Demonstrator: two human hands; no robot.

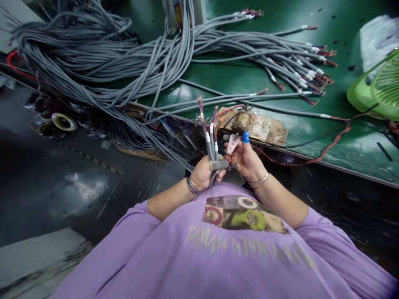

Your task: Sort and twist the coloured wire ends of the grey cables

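Note:
My left hand (204, 171) is wrapped around several grey cables (210, 145) in front of my body. Their white-banded upper ends stand upright, with thin coloured wires (201, 110) fanning out. A grey cover (220, 165) sits on the left thumb, which lies across the cables. Close beside it, my right hand (247, 160) is curled, with a blue finger cot (245, 137) on one digit. A pale pink piece (233, 143) shows at its fingers; whether it is a wrapping or a held thing I cannot tell. Fine wire ends (234, 166) poke out between the two hands.
A large bundle of grey cables (93, 62) lies over the green table (311, 141), stripped ends to the right. A stained block (264, 128) sits at the table's edge. A green fan (380, 87) stands at right. Coiled cable (140, 143) lies below the table.

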